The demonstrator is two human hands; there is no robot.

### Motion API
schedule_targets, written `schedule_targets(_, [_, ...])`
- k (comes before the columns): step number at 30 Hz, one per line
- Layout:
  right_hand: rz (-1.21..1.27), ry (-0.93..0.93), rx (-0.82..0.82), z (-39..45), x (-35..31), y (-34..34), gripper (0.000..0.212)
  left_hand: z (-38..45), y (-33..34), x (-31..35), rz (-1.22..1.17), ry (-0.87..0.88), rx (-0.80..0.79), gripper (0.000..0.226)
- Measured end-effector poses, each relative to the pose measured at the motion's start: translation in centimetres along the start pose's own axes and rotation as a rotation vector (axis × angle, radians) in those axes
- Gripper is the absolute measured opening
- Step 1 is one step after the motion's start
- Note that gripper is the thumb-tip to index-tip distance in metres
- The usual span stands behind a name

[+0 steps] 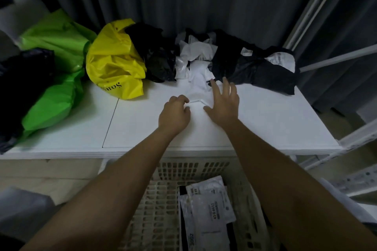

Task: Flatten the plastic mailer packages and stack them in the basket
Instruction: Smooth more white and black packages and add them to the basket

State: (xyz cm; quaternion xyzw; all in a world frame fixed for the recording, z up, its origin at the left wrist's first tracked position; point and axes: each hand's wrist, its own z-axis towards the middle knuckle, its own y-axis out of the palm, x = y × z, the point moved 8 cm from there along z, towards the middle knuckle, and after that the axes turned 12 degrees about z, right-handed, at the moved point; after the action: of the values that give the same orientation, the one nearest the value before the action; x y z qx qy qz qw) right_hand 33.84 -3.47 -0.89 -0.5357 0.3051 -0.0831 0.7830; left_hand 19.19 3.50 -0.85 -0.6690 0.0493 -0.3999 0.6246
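Right now, nearest to me, I am looking down at the cream lattice-walled plastic basket [163,171] tucked below the table's near edge, where the flattened grey and white mailers with printed labels [206,208] are already lying stacked toward its right side; it is sitting there so I can drop each finished piece straight down.

Above it, on the white flat tabletop [265,124], I am working the white crumpled plastic mailer [199,91], which is lying in the middle of the surface between my hands. My left hand [175,114] is resting at its near-left edge with the fingers curled down onto the plastic, pinning that corner, I judge, so the sheet does not slide. My right hand [224,102] is lying spread wide, fingers straight, pressing on the right part to push the air out and smooth it.

Farther off, along the far edge by the dark grey curtain [204,2], the waiting pile is sitting: the bright green plastic bags [55,79] at far left, the yellow crumpled bag with dark lettering [116,67], black crinkled bags [155,55], and the black mailers with white labels [259,65] at far right.
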Motion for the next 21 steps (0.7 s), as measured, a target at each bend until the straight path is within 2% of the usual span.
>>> schedule_targets(2, [-0.035, -0.012, -0.015, 1.6, 0.2, 0.2, 0.056, 0.6, -0.6, 0.0, 0.001, 0.017, 0.012, 0.030])
schedule_targets(4, [0.032, -0.078, 0.011, 2.0, -0.2, 0.1, 0.037, 0.7, -1.0, -0.1, 0.002, 0.023, 0.033, 0.032])
schedule_targets(6, [0.177, -0.131, 0.022, 1.6, -0.7, 0.0, 0.030, 0.5, -1.4, -0.4, 0.012, 0.032, 0.062, 0.039])
schedule_targets(10, [0.466, -0.147, -0.088, -0.2, -2.4, -0.4, 0.029, -0.2, -2.1, -1.6, -0.072, 0.045, 0.081, 0.064])
schedule_targets(12, [0.639, -0.089, -0.171, -1.0, -3.2, -1.0, 0.020, -0.9, -2.0, -1.9, -0.159, 0.080, 0.007, 0.075])
schedule_targets(15, [0.951, 0.116, -0.359, -2.0, -3.7, -1.3, 0.014, -2.1, -2.9, -2.3, -0.272, 0.167, -0.042, 0.081])
schedule_targets(17, [1.071, 0.258, -0.481, -2.5, -3.6, -1.2, 0.021, -2.5, -3.9, -3.2, -0.377, 0.149, -0.028, 0.078])
schedule_targets(21, [1.125, 0.392, -0.659, -4.1, -4.1, -1.1, 0.023, -3.6, -6.1, -2.8, -0.535, 0.179, -0.053, 0.057])
